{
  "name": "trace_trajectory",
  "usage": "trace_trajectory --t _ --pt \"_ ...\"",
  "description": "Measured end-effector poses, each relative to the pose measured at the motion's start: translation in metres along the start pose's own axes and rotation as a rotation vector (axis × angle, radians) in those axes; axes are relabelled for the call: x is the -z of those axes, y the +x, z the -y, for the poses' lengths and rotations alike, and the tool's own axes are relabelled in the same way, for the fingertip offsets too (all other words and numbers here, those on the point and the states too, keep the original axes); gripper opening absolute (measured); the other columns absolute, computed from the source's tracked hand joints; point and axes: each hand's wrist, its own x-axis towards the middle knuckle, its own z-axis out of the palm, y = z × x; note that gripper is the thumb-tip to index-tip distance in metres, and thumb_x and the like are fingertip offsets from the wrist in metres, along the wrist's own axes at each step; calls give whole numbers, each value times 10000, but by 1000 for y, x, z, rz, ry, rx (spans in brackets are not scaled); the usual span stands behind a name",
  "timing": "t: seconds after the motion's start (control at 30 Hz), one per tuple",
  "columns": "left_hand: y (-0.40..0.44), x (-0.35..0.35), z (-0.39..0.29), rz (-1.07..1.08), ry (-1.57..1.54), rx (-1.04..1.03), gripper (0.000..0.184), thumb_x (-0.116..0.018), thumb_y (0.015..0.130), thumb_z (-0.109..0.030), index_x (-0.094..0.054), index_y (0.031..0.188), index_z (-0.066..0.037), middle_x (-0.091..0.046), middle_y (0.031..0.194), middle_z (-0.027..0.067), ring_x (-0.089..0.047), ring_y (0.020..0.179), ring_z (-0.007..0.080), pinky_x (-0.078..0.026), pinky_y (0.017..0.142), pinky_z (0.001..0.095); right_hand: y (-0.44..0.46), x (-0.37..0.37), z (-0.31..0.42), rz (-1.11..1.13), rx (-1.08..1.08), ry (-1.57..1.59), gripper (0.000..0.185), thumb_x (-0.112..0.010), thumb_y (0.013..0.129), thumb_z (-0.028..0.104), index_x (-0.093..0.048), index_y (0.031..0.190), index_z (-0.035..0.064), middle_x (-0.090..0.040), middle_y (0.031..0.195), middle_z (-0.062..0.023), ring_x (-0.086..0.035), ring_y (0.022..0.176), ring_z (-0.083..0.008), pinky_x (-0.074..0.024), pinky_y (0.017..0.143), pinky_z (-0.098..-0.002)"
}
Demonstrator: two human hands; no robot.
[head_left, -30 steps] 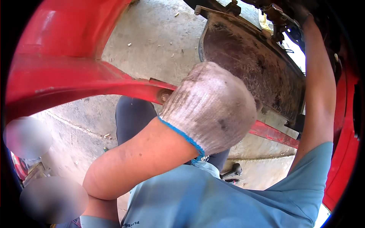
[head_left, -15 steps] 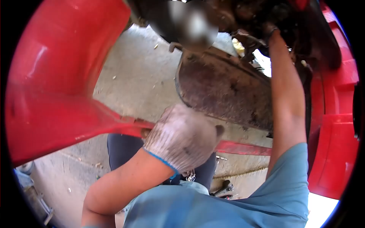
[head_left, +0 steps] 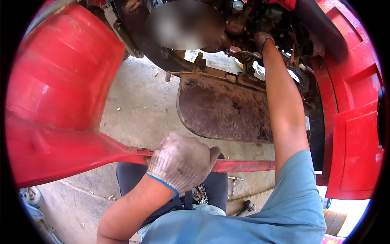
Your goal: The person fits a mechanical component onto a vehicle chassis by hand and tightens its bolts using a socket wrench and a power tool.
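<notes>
My left hand [head_left: 180, 162], in a dirty knitted glove with a blue cuff, is closed, with its back toward me and its thumb at the right. It is over the narrow red bar [head_left: 243, 165]; what its curled fingers hold, if anything, is hidden. Up at the right, my right hand [head_left: 264, 39], gloved too, reaches into the dark engine parts [head_left: 237, 26]. Its fingers are hidden among them. Near its wrist is a metal lever [head_left: 243, 51].
Red body panels stand left [head_left: 61, 77] and right [head_left: 359, 150]. A dirty brown plate [head_left: 223, 107] spans the middle beneath a footrest bar [head_left: 199, 74]. A T-shaped tool [head_left: 234, 183] and a dark tool [head_left: 247, 208] lie on the concrete floor [head_left: 134, 110]. A small wheel [head_left: 32, 196] is at lower left.
My left hand has gone down and away from the camera, toward the red bar. The view has shifted, showing more of the engine area. My right hand stays in among the parts.
</notes>
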Motion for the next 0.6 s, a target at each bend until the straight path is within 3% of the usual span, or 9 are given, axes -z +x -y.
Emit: trace_trajectory --t 0.03,0.1,0.33,0.4,0.43,0.5,0.6 --pt "0 1 0 -2 4 -3 531 -523 1001 -378 -703 602 -76 -651 583 148 -669 562 325 -523 562 464 -5 6 1 41 -35 -25 501 -801 756 88 -712 1248 111 -718 1208 -195 -685 1141 -357 -564 948 -413" --pt "0 2 -1 -18 -33 24 530 -516 1002 -376 -707 611 -74 -655 590 151 -676 576 331 -530 578 466 -19 4 1 -67 103 2 452 -802 761 110 -730 1207 105 -729 1174 -195 -694 1125 -350 -571 934 -418" --pt "4 7 -4 56 -29 58 557 -495 1010 -397 -711 621 -63 -674 626 166 -688 616 354 -550 637 481 -17 0 0 -161 97 106 387 -793 809 190 -736 1180 99 -717 1192 -203 -685 1137 -356 -565 941 -416" --pt "5 9 -4 109 -65 101 569 -484 1014 -409 -716 632 -59 -682 645 175 -693 637 361 -554 657 488 -6 2 2 100 66 -125 389 -673 940 225 -669 1320 143 -689 1280 -197 -676 1176 -362 -548 995 -432" --pt "4 9 -4 110 -62 101 569 -484 1014 -409 -716 632 -59 -682 645 175 -693 637 361 -554 657 488 -7 -2 0 100 65 -122 389 -673 940 225 -669 1320 143 -689 1280 -197 -676 1176 -362 -548 995 -432" --pt "5 10 -5 115 -41 102 573 -474 1018 -412 -722 644 -57 -683 652 177 -696 649 362 -556 666 488 -26 8 6 -131 35 147 356 -715 883 171 -719 1230 91 -710 1238 -197 -701 1142 -347 -571 959 -432" --pt "5 8 -5 102 -31 97 578 -472 1020 -415 -719 640 -57 -683 656 179 -694 649 364 -552 664 487 -12 -8 1 -244 122 96 363 -744 837 117 -727 1196 68 -713 1227 -200 -702 1142 -346 -579 945 -435"
